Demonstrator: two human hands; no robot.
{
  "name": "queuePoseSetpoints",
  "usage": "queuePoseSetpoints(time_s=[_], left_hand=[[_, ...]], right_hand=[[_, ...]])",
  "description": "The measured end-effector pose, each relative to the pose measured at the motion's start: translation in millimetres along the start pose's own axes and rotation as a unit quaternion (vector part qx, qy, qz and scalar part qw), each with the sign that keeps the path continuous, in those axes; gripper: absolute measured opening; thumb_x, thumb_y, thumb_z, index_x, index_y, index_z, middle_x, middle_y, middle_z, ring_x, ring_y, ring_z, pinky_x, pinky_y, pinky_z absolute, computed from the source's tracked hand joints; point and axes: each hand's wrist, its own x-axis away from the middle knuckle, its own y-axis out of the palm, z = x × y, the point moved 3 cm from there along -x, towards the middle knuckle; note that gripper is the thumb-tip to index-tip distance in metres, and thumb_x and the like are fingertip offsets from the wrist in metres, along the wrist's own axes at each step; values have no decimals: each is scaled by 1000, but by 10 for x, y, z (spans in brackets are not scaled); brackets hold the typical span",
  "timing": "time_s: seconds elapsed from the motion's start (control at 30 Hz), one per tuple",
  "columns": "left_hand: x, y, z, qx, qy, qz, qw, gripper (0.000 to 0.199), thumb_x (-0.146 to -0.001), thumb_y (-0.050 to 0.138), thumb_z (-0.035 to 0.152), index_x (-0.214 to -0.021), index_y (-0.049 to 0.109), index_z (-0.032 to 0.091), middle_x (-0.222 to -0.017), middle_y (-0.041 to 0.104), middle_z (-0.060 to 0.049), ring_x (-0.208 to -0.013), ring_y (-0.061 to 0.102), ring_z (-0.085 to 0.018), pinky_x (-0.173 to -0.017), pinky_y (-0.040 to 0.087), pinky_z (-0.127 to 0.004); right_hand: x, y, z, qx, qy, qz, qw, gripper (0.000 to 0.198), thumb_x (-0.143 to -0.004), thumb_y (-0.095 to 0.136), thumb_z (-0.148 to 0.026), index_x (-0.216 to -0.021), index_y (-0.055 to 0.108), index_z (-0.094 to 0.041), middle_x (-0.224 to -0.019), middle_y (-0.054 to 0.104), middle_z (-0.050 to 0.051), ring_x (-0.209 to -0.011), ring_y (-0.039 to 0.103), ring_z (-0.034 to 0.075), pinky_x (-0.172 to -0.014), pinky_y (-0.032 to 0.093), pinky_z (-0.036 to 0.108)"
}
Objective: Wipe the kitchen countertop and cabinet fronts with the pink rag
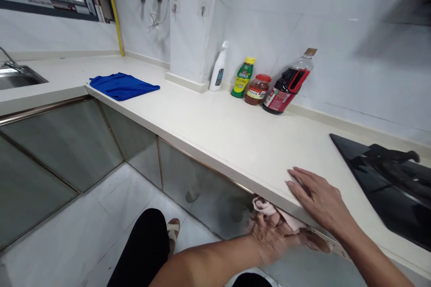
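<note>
My left hand, slightly smeared by motion, is closed on a crumpled pale pink cloth. It presses the cloth against the top of a glossy grey cabinet front, just under the countertop's front edge. Part of the cloth is hidden behind my fingers. My right hand rests on the cream countertop near that edge, its fingers stretched out and holding nothing. To its right lies a black glass cooktop.
A blue cloth lies at the counter's corner. Along the wall stand a white spray bottle, a green bottle, a red-lidded jar and a large dark sauce bottle. A sink is at far left.
</note>
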Motion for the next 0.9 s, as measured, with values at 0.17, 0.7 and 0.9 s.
queuePoseSetpoints(time_s=[0.17,0.7,0.9], left_hand=[[-29,-351,-281,-113,128,-47,984,41,-95,57,32,-128,64,55,-136,64,0,-126,51,-24,-82,45,-46],[432,-2490,-2503,-14,-456,295,840,71,-81,49,13,-150,34,21,-157,36,-19,-149,35,-30,-119,35,-52],[383,-2251,-2418,-8,-445,222,868,65,-86,40,11,-150,31,23,-145,53,-17,-140,50,-25,-117,37,-54]], right_hand=[[39,6,77,4,-17,5,1000,55,-95,38,-59,-127,66,-24,-134,65,11,-128,58,31,-111,45,52],[25,157,407,-4,-6,-16,1000,54,-89,42,-70,-124,65,-35,-139,64,7,-127,58,34,-103,45,57],[18,180,466,15,-23,-9,1000,51,-89,41,-69,-120,64,-35,-137,64,9,-124,58,36,-103,44,58]])
